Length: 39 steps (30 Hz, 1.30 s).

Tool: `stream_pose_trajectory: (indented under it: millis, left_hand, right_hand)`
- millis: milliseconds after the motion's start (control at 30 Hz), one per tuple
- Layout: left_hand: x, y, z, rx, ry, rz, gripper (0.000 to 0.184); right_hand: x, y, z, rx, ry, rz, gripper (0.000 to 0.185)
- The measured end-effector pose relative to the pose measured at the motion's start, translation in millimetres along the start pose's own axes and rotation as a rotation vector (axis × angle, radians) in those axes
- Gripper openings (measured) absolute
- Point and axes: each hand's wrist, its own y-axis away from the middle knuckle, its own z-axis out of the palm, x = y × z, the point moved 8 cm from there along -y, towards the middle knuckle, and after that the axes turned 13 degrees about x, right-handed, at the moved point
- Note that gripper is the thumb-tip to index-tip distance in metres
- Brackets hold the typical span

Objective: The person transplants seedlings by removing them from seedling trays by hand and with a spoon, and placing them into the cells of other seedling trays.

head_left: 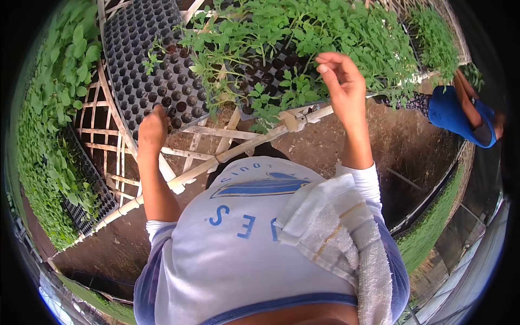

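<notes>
My left hand (153, 130) is closed, knuckles up, over the near part of a black seedling tray (135, 59). Its fingertips are turned down against the cells, and what they hold, if anything, is hidden. Many cells of this tray hold no plant; a few small seedlings (153, 57) lie or stand near its middle. My right hand (346, 81) is raised above a second tray (271, 70), its fingers loosely curled and apart from the thumb, with nothing visible between them. Leafy seedlings (298, 89) stand in that tray just left of and below the right hand.
Dense green seedlings (341, 27) fill the far side, and more plants (54, 108) grow along the left. The trays rest on a wooden slat bench (200, 141) with a front rail (254, 135). A person in a blue top (455, 111) is at the right. A towel (330, 222) hangs over my chest.
</notes>
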Motion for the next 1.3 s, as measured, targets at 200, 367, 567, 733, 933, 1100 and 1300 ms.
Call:
stream_pose_trajectory:
  millis: [200,367,567,733,933,1100,1300]
  left_hand:
    - [57.6,-38.1,-91.5,0.268,0.748,-0.25,0.008]
    - [152.4,-73.1,-96.1,0.239,1.116,-0.064,0.011]
    - [229.3,-88.3,-76.2,0.255,0.812,0.181,0.011]
    - [256.0,-90.9,-63.5,0.151,0.975,0.1,0.012]
    - [257.4,-89.3,-61.2,0.167,0.959,0.098,0.012]
    - [251.5,-84.4,-70.5,0.234,0.981,0.117,0.012]
    - [201.6,-76.4,-98.1,0.357,0.908,0.036,0.015]
  right_hand:
    - [6.1,-8.7,48.0,-0.211,1.011,-0.618,0.031]
    - [24.0,-9.7,-11.9,-0.103,1.197,-0.425,0.033]
    - [37.8,10.6,-43.0,-0.081,1.218,-0.338,0.032]
    - [43.3,20.6,-58.0,-0.028,1.169,-0.311,0.029]
    - [43.7,25.2,-64.8,-0.011,1.142,-0.294,0.027]
    - [31.1,27.5,-61.4,0.03,1.066,-0.354,0.033]
    - [17.3,77.3,-132.5,0.623,0.417,-0.221,0.029]
